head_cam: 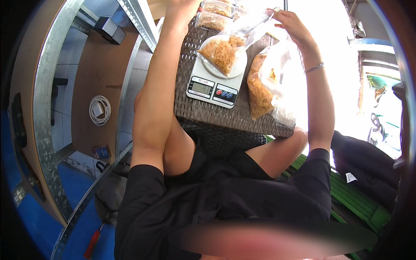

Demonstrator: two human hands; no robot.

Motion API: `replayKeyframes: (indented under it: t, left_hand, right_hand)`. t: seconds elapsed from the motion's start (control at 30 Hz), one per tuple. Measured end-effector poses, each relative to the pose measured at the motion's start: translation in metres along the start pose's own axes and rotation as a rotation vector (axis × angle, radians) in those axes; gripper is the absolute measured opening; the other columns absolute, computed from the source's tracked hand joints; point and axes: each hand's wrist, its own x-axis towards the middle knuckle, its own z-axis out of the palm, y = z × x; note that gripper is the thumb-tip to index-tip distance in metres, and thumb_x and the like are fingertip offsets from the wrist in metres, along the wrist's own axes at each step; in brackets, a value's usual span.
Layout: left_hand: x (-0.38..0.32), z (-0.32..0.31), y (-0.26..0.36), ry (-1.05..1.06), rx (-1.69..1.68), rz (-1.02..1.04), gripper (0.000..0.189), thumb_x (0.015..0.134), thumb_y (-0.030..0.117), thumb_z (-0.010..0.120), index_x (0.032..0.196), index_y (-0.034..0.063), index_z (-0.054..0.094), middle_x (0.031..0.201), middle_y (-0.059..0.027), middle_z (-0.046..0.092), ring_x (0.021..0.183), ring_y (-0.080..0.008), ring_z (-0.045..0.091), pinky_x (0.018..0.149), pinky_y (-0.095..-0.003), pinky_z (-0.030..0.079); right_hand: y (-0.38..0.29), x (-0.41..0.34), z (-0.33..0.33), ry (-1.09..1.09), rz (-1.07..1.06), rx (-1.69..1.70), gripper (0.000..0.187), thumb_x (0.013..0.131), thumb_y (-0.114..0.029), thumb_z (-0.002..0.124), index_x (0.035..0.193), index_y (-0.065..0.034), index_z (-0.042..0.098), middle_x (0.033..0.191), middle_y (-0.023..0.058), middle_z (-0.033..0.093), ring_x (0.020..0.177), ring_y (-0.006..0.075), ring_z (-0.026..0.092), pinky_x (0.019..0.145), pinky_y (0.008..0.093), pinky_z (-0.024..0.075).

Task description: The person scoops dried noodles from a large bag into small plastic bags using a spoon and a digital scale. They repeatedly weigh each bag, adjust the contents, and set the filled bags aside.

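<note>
A clear plastic bag (pixel 221 55) of orange shredded food rests on the round plate of a white digital kitchen scale (pixel 203 70), whose display (pixel 202 87) shows digits. My right hand (pixel 288 24) pinches the upper end of this bag, stretched up and to the right. At the top edge my left hand (pixel 183 11) is partly cut off, beside several filled clear packets (pixel 214 21); its grip is hidden. To the right of the scale stands a larger, open plastic bag (pixel 260 87) with more of the shreds.
All this sits on a brown woven table (pixel 208 112) above my knees. On the left, a metal-framed shelf (pixel 94 74) holds a coiled white cable (pixel 100 110) and a black box (pixel 109 31). A red-handled tool (pixel 92 243) lies below. Right, dark cloth (pixel 360 162) covers a green slatted bench (pixel 354 198).
</note>
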Motion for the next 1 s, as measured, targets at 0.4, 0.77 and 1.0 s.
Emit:
replayKeyframes:
  t: [0.4, 0.77, 1.0]
  left_hand:
    - [0.01, -0.004, -0.012, -0.081, -0.102, 0.029, 0.028, 0.083, 0.01, 0.072, 0.105, -0.0029, 0.059, 0.076, -0.0076, 0.063, 0.058, -0.0125, 0.057, 0.05, -0.0239, 0.044]
    - [0.008, -0.002, -0.008, -0.067, -0.107, 0.017, 0.026, 0.083, 0.01, 0.071, 0.104, -0.0019, 0.059, 0.076, -0.0071, 0.063, 0.058, -0.0123, 0.057, 0.051, -0.0238, 0.044]
    - [0.007, -0.002, -0.006, -0.066, -0.103, 0.023, 0.025, 0.083, 0.01, 0.07, 0.103, -0.0023, 0.06, 0.077, -0.0071, 0.064, 0.059, -0.0124, 0.058, 0.052, -0.0237, 0.045]
  right_hand:
    - [-0.005, -0.007, -0.009, 0.131, 0.128, 0.242, 0.044, 0.094, -0.038, 0.065, 0.115, 0.0005, 0.067, 0.115, 0.0121, 0.066, 0.11, 0.0223, 0.059, 0.094, 0.0374, 0.0472]
    - [0.009, 0.0, -0.004, 0.014, -0.039, 0.118, 0.042, 0.098, -0.036, 0.056, 0.124, -0.0043, 0.066, 0.113, 0.0114, 0.065, 0.107, 0.0239, 0.059, 0.094, 0.0378, 0.0477]
    - [0.012, 0.005, -0.007, -0.019, -0.035, 0.115, 0.043, 0.099, -0.037, 0.055, 0.125, -0.0042, 0.066, 0.122, 0.0141, 0.061, 0.111, 0.0241, 0.057, 0.095, 0.0376, 0.0477]
